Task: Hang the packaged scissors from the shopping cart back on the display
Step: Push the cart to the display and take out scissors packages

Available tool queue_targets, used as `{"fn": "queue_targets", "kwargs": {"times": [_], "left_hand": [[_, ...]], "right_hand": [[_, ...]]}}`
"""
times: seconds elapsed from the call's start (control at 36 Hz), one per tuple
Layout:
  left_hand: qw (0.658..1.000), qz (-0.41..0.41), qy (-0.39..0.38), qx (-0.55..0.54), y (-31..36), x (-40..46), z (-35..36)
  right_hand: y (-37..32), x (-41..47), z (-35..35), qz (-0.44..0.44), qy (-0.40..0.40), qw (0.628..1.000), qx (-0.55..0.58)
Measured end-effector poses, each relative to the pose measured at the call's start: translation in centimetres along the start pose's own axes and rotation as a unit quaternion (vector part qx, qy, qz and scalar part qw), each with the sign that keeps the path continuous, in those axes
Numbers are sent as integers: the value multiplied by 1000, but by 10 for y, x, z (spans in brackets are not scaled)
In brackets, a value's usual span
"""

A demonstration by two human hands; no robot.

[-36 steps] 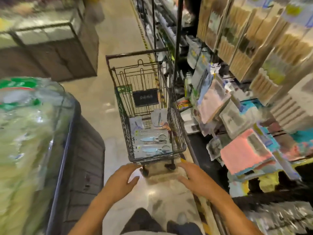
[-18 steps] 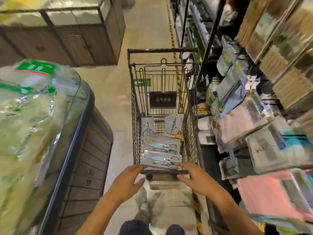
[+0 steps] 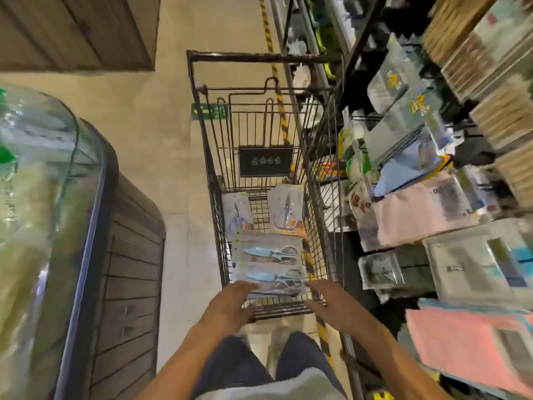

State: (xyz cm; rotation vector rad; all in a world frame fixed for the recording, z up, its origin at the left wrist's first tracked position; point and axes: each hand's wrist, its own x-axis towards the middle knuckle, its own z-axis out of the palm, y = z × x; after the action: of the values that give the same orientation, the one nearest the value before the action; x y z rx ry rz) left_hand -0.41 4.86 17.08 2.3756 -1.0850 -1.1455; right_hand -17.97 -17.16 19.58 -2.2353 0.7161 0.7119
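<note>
Between both fingers (image 3: 245, 287): packaged scissors (image 3: 271, 277).

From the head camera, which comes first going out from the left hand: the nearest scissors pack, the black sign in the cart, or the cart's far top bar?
1. Nearest scissors pack, just beyond the left hand.
2. Black sign, mid-cart on the far wall.
3. Far top bar, at the cart's front end.

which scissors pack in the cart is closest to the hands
The blue-bladed pack lying at the cart's near end, just beyond both hands' fingertips. An identical pack lies behind it; two upright packs stand farther back.
</note>
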Motion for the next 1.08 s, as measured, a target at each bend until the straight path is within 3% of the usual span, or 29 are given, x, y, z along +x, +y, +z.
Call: {"fn": "queue_targets", "kwargs": {"times": [0.33, 0.47, 0.58, 0.89, 1.08], "left_hand": [[996, -71, -46, -36, -10, 88, 28], [992, -95, -40, -66, -24, 131, 57], [990, -114, -37, -75, -47, 158, 86], [989, -118, -60, -68, -80, 192, 130], [985, -140, -64, -84, -92, 192, 147]], "right_hand": [[45, 106, 7, 8, -65, 998, 0], [70, 163, 28, -8, -46, 999, -28], [86, 204, 53, -16, -118, 992, -39], [106, 272, 123, -35, -10, 998, -49], [121, 279, 161, -62, 21, 990, -127]]}}
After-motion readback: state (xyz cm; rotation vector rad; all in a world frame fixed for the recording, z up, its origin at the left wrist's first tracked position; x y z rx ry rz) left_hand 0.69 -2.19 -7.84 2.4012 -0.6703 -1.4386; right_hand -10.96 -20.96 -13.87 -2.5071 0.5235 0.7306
